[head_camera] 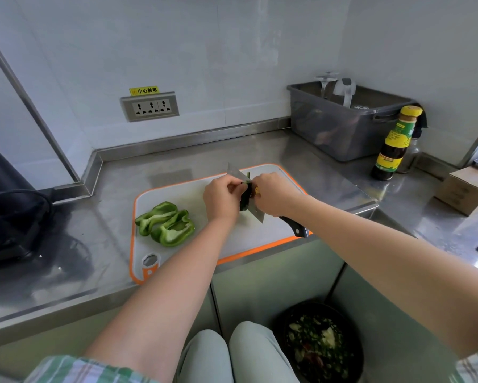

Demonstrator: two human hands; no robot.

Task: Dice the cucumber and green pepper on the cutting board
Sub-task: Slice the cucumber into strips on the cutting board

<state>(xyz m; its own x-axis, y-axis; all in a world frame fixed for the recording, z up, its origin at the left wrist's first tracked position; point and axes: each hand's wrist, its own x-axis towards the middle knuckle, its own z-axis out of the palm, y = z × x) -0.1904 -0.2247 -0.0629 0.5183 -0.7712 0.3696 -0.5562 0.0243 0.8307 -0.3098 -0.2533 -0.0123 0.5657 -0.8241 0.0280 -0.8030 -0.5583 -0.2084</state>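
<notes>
On the steel desk [116, 244] lies a white cutting board [260, 239] with an orange rim, one long edge at the desk's front. The person's arms reach over it, and both grips meet above the board's far right part.

The left grip [221, 199] has its fingers curled round a dark cucumber [244, 201], which stands tilted between the two hands. The right grip [273, 194] is also curled, its fingertips pressed to the cucumber's upper end beside a small yellow spot. It seems to pinch the cucumber there, though the fingers hide the contact.

A knife [255, 212] runs aslant behind and under the cucumber. Its blade tip shows beyond the hands and its black handle juts out free below the right wrist, over the board's near edge.

The green pepper [166, 222] is cut open into two hollow halves. They lie touching each other on the left part of the board, well apart from the hands.

At the back right corner stands a grey tub [342, 134], and just beside it a dark sauce bottle [389, 150] with a yellow cap. A socket plate [150, 107] sits on the wall. Below the desk's front, on the floor, is a black bin [319, 344] of scraps.
</notes>
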